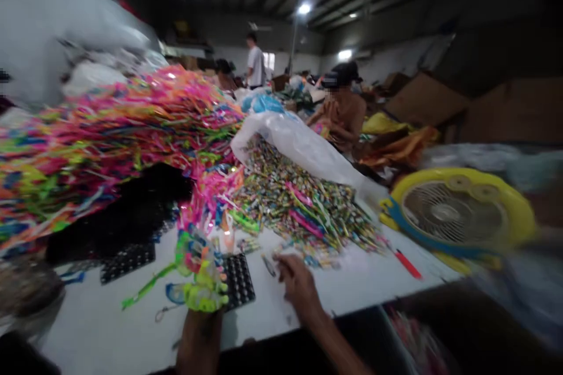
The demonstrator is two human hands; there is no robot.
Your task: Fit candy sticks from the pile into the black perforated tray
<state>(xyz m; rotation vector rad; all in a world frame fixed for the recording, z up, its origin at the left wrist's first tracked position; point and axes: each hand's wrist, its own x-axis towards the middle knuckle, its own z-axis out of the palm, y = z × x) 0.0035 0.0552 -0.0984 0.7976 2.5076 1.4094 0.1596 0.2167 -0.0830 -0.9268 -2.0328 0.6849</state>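
My left hand [203,299] is closed around a bunch of small bright plastic toys [197,266] in green, yellow and pink, held over the near part of the white table [109,328]. A black grid tray [238,281] lies just right of that bunch. My right hand [297,281] rests on the table at the near edge of a heap of small colourful pieces [299,202], its fingertips on a little piece; the blur hides whether it is pinched.
A big pile of neon plastic strips [97,140] fills the left. A white plastic bag [303,146] spills the heap. A yellow fan [457,214] sits at right, a red tool [407,263] near it. More black trays [127,261] lie left. Other people work behind.
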